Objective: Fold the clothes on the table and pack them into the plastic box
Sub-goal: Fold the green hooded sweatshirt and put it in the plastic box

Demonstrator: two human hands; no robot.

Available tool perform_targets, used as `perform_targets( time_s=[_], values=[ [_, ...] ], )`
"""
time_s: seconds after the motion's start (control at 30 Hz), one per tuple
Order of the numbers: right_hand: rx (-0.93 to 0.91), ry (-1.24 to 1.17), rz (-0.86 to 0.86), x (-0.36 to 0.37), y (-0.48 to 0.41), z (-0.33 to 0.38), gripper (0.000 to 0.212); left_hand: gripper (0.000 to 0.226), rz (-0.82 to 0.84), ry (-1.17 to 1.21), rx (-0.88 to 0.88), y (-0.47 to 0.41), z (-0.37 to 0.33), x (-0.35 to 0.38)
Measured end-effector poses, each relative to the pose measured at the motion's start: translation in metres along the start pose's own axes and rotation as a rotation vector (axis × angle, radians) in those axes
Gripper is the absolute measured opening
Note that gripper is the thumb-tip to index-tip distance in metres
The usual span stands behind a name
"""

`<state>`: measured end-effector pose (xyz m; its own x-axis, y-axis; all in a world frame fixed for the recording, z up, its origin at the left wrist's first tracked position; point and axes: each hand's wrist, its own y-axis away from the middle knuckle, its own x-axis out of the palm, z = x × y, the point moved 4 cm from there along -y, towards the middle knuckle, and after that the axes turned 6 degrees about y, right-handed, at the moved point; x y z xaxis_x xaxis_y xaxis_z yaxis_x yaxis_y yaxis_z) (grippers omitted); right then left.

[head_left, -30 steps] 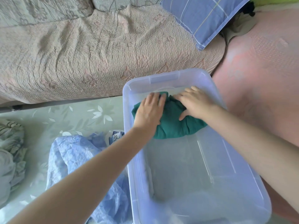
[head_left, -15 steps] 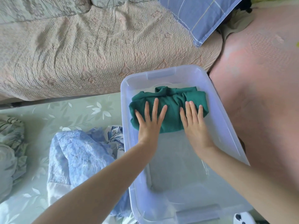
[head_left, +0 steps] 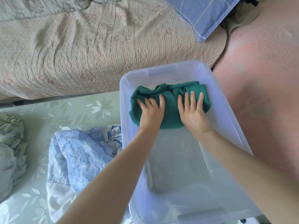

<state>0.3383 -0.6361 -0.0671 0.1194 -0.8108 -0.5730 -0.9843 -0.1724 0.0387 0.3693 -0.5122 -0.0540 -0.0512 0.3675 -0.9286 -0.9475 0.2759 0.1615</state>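
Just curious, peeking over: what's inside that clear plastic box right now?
A folded green garment lies at the far end of the plastic box, the left hand and right hand pressing flat on it. Nearer floor looks bare. Whatever is under the garment is covered.

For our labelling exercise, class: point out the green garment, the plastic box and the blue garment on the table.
green garment (head_left: 171,92), head view, upper middle fold.
plastic box (head_left: 161,70), head view, far rim.
blue garment (head_left: 77,152), head view, crumpled middle.
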Motion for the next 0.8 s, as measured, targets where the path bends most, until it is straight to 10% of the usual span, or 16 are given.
perform_targets(
  time_s=[0.37, 0.53, 0.8],
  values=[
    [-0.425, -0.556, 0.295, -0.013, -0.034, -0.058, 0.065, 0.091, 0.37, 0.298, 0.353, -0.026, 0.04, -0.032],
    [-0.412, -0.621, 0.312, -0.002, -0.027, -0.047, 0.077, 0.133, 0.419, 0.377, 0.307, -0.018, 0.03, -0.012],
    [-0.141, -0.7, 0.339, -0.01, 0.026, -0.03, 0.139, 0.129, 0.21, 0.083, 0.033, 0.049, 0.019, 0.002]
  ],
)
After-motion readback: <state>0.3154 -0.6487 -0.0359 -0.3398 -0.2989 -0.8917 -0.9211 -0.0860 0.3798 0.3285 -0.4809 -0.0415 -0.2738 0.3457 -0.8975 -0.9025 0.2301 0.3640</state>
